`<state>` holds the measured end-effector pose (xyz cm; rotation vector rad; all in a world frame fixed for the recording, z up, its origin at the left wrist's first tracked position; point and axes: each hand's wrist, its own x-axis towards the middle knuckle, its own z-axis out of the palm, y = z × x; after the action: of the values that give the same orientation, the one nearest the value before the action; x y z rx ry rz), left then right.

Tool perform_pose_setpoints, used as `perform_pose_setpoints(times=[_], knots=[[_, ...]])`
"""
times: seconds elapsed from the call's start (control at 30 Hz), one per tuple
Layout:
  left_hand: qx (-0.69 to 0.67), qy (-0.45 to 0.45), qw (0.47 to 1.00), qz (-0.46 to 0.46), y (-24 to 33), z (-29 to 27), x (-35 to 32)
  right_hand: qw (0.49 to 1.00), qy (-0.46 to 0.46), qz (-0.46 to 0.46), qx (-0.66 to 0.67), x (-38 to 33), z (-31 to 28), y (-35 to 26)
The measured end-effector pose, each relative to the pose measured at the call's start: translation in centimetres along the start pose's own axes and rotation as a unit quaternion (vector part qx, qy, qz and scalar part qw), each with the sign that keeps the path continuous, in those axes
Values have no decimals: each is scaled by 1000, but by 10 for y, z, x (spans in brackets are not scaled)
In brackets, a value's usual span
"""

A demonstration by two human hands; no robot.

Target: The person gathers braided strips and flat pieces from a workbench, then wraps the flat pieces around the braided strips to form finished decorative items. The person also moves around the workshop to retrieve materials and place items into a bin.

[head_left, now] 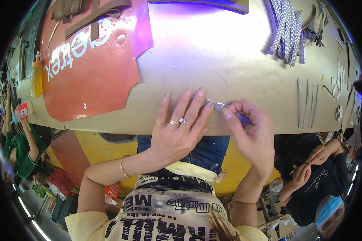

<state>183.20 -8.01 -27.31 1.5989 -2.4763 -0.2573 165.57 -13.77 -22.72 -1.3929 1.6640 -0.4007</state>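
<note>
My left hand (177, 126) lies palm down near the table's front edge, its fingers stretched out. Its index fingertip touches one end of a short, pale braided strip (223, 105). On the strip's other side my right hand (251, 134) is closed, thumb and fingers pinching a purple-and-grey piece (244, 119). The grey part of that piece lies against the strip between the two hands. Whether it is a tool or a folded strap end cannot be made out, since my fingers cover much of it.
A red sheet (104, 76) with brown straps (94, 20) covers the table's left. Lilac braided straps (285, 32) lie at the far right, several thin grey strips (308, 103) nearer. A yellow bottle (37, 76) stands at left. A masked co-worker's hands (309, 164) work at right.
</note>
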Motion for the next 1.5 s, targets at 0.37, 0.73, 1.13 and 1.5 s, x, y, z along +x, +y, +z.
perform_pose_setpoints(times=[0.37,0.73,1.13,1.5], knots=[[105,23,994,-9,13,-2,6,998,42,40,0,-2,4,1],[116,16,993,1,14,-6,9,997,39,37,-54,-1,4,-2],[1,-33,999,37,22,1,6,997,30,38,-55,-3,-3,4],[55,-33,998,15,29,0,10,998,33,34,-41,-6,-23,15]])
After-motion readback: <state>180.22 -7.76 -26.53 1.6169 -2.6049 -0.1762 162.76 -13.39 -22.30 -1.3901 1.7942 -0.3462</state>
